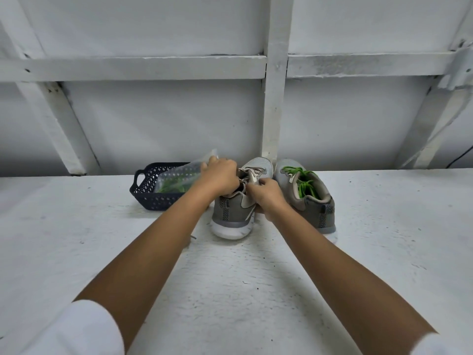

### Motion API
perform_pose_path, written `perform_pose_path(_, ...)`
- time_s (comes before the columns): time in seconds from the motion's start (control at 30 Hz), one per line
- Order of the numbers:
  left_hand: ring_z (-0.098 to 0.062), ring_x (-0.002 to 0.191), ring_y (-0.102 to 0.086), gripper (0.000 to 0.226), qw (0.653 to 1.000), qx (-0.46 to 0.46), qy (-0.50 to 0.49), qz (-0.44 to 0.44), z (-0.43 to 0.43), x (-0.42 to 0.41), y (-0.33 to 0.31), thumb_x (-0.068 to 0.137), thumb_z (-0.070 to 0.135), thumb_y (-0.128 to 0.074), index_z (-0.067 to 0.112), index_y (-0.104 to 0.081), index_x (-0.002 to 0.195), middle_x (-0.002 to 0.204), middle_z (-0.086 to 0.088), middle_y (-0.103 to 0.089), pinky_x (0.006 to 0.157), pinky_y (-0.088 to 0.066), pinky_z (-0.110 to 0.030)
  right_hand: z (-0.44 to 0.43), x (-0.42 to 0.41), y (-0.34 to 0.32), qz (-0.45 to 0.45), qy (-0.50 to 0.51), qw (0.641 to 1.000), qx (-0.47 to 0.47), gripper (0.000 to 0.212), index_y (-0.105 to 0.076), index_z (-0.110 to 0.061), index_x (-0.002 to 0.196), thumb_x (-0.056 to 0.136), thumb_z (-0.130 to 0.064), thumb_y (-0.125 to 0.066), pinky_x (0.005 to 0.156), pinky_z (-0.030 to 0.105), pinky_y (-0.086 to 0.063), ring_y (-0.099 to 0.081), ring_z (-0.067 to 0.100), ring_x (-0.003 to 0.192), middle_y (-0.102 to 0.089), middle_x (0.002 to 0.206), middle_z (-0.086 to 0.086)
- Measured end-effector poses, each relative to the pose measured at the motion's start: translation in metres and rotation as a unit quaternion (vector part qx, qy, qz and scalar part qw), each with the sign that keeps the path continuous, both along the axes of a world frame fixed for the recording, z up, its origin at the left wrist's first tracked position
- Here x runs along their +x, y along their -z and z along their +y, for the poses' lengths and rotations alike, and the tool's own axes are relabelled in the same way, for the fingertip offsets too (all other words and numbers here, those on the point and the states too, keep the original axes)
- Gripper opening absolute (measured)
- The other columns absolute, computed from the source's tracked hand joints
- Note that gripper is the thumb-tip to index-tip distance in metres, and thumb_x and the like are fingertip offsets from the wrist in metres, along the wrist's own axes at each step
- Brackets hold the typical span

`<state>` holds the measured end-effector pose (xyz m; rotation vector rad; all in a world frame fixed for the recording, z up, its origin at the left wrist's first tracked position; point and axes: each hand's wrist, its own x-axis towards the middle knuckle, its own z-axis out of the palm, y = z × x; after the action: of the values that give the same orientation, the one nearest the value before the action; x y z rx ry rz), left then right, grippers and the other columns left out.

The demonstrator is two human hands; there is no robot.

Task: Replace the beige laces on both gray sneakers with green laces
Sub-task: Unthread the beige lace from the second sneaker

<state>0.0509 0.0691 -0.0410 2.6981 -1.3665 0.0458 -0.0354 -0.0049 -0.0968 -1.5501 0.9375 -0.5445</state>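
Pinching a beige lace, the right hand has thumb and fingers closed on it over the tongue of the left shoe. The left hand is curled over the same lacing, but its fingertips are hidden behind its knuckles, so I cannot tell what they hold. Both hands cover most of the shoe's opening, and only its heel, side and toe show.

Two gray shoes stand side by side at the middle of the desk's far edge, toes to the wall. The right shoe carries a green lace, lying loose across its opening.

One dark basket sits just left of the shoes, also at the far edge. It holds one clear bag with something green inside, too blurred to count. The left wrist hides the basket's right end.

One lace tip shows on the desk beside the left forearm, with the rest hidden under the arm. Two white sleeves are cut off at the near corners.
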Motion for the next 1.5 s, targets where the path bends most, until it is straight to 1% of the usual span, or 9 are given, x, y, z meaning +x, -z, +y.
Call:
perform_pose_path(0.13,-0.029,0.125,-0.040,0.030,0.998,-0.041,0.033,0.032,0.011,0.001,-0.001,0.091,0.019,-0.049,0.023,-0.059,0.119,0.130,-0.004,-0.055,0.099,-0.031,-0.040,0.012,-0.017,-0.009,-0.018,0.011,1.000,0.007,0.011,-0.062,-0.015,0.073,0.070,-0.025,-0.060,0.076,0.057,-0.055,-0.067,0.036,0.089,-0.070,0.090,0.018)
perform_pose_path(0.4,-0.019,0.100,-0.051,0.033,0.984,-0.071,0.134,0.088,0.058,-0.031,-0.016,0.087,0.016,-0.059,0.024,-0.064,0.119,0.107,-0.005,-0.051,0.091,-0.044,-0.032,0.043,-0.070,-0.023,-0.038,-0.047,0.998,0.034,0.040,-0.056,-0.011,0.128,0.090,-0.023,-0.060,0.050,0.025,-0.055,-0.064,0.011,0.064,-0.069,0.100,0.011)
perform_pose_path(0.57,-0.018,0.103,-0.043,0.038,0.979,-0.025,0.155,0.128,0.081,-0.051,-0.008,0.083,0.017,-0.065,0.025,-0.061,0.120,0.103,-0.001,-0.037,0.091,-0.041,-0.031,0.064,-0.095,-0.019,-0.025,-0.067,0.997,0.039,0.039,-0.057,-0.017,0.127,0.090,-0.026,-0.060,0.057,0.027,-0.056,-0.070,0.018,0.082,-0.072,0.100,0.009)
perform_pose_path(0.83,-0.016,0.095,-0.046,0.009,0.975,-0.081,0.159,0.136,0.096,-0.064,0.020,0.085,0.021,-0.061,0.016,-0.062,0.092,0.096,0.002,-0.037,0.087,-0.042,-0.033,0.085,-0.112,-0.004,-0.018,-0.075,0.996,0.036,0.035,-0.060,-0.020,0.125,0.090,-0.022,-0.061,0.072,0.036,-0.060,-0.066,0.014,0.067,-0.072,0.083,0.012)
perform_pose_path(0.97,-0.014,0.090,-0.052,0.009,0.965,-0.091,0.142,0.198,0.100,-0.061,0.011,0.087,0.020,-0.058,0.018,-0.066,0.090,0.095,0.005,-0.042,0.084,-0.044,-0.028,0.084,-0.114,-0.005,-0.002,-0.091,0.995,0.037,0.039,-0.057,-0.024,0.128,0.089,-0.023,-0.061,0.078,0.035,-0.058,-0.069,0.018,0.079,-0.071,0.092,0.012)
perform_pose_path(1.13,-0.005,0.066,-0.055,0.020,0.937,-0.137,0.122,0.299,0.103,-0.048,0.001,0.087,0.011,-0.059,0.026,-0.070,0.082,0.077,0.009,-0.066,0.066,-0.046,-0.025,0.079,-0.117,-0.008,0.081,-0.132,0.977,-0.148,0.047,-0.051,-0.034,0.131,0.086,-0.025,-0.063,0.086,0.029,-0.050,-0.062,0.012,0.092,-0.066,0.105,0.003)
perform_pose_path(1.3,-0.004,0.060,-0.061,0.015,0.895,-0.211,0.088,0.384,0.107,-0.036,0.003,0.089,0.013,-0.062,0.020,-0.068,0.077,0.069,0.003,-0.067,0.055,-0.049,-0.018,0.078,-0.120,-0.020,0.005,-0.168,0.940,-0.298,0.039,-0.058,-0.053,0.104,0.079,-0.026,-0.072,0.078,0.013,-0.037,-0.051,0.002,0.094,-0.052,0.103,-0.007)
perform_pose_path(1.4,-0.002,0.054,-0.059,0.018,0.848,-0.264,0.059,0.456,0.108,-0.037,0.010,0.091,0.011,-0.059,0.015,-0.065,0.075,0.061,0.006,-0.065,0.051,-0.047,-0.015,0.076,-0.114,-0.018,-0.040,-0.135,0.947,-0.288,0.018,-0.071,-0.037,0.089,0.083,-0.020,-0.071,0.068,0.011,-0.037,-0.053,0.000,0.076,-0.059,0.086,-0.012)
perform_pose_path(1.5,0.000,0.055,-0.059,0.017,0.844,-0.288,0.050,0.450,0.111,-0.036,0.016,0.091,0.012,-0.059,0.014,-0.066,0.076,0.062,0.006,-0.065,0.053,-0.048,-0.016,0.074,-0.111,-0.017,-0.095,-0.089,0.973,-0.190,0.014,-0.071,-0.023,0.080,0.089,-0.015,-0.063,0.059,0.014,-0.043,-0.054,0.001,0.065,-0.064,0.067,-0.013)
